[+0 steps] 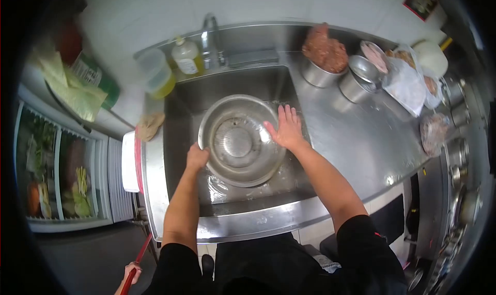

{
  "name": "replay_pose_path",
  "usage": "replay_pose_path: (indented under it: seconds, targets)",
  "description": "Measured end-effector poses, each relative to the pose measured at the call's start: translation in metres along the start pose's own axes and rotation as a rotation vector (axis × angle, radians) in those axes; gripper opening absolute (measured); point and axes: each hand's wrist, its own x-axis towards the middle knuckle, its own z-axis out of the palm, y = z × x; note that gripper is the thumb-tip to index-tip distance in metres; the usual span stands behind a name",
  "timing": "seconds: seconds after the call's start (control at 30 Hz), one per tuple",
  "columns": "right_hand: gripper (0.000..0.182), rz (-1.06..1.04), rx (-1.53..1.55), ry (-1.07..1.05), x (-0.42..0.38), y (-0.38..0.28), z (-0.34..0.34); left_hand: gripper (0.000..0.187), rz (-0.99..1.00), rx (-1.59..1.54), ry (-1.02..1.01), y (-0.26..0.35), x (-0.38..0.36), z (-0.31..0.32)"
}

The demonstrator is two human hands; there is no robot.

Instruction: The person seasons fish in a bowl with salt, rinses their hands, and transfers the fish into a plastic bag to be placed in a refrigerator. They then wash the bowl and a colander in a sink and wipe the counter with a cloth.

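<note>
A large round metal bowl [232, 140] sits in the steel sink [181, 96], with a little water inside it. My left hand [197, 157] grips the bowl's left rim, its fingers curled round the edge. On the right side, my right hand [287, 128] lies against the bowl's rim and inner wall with fingers spread. Behind the bowl, the faucet [207, 39] stands at the sink's back edge; no stream of water shows below it.
Left of the faucet are a soap bottle [186, 57] and a plastic tub [156, 73]. Metal pots [319, 76] with meat and plastic bags [405, 83] stand on the right counter. At the lower left another person's hand [132, 274] holds a red handle.
</note>
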Motion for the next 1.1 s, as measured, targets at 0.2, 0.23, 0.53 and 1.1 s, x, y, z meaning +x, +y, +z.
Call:
replay_pose_path:
  seconds: [0.2, 0.23, 0.53, 1.1]
  targets:
    - [0.095, -0.179, 0.268, -0.013, 0.101, -0.101, 0.013, 0.039, -0.321, -0.730, 0.003, -0.029, -0.018, -0.013]
    - [0.096, -0.146, 0.338, 0.073, 0.114, -0.123, 0.015, 0.038, -0.364, -0.803, -0.033, -0.027, -0.021, -0.021]
    - [0.072, -0.411, -0.073, -0.139, 0.185, -0.192, 0.055, 0.038, -0.326, -0.654, -0.065, -0.040, -0.013, -0.023]
    - [0.058, -0.005, 0.574, -0.133, 0.096, -0.154, 0.048, 0.035, 0.172, 0.446, -0.181, 0.164, 0.027, -0.050]
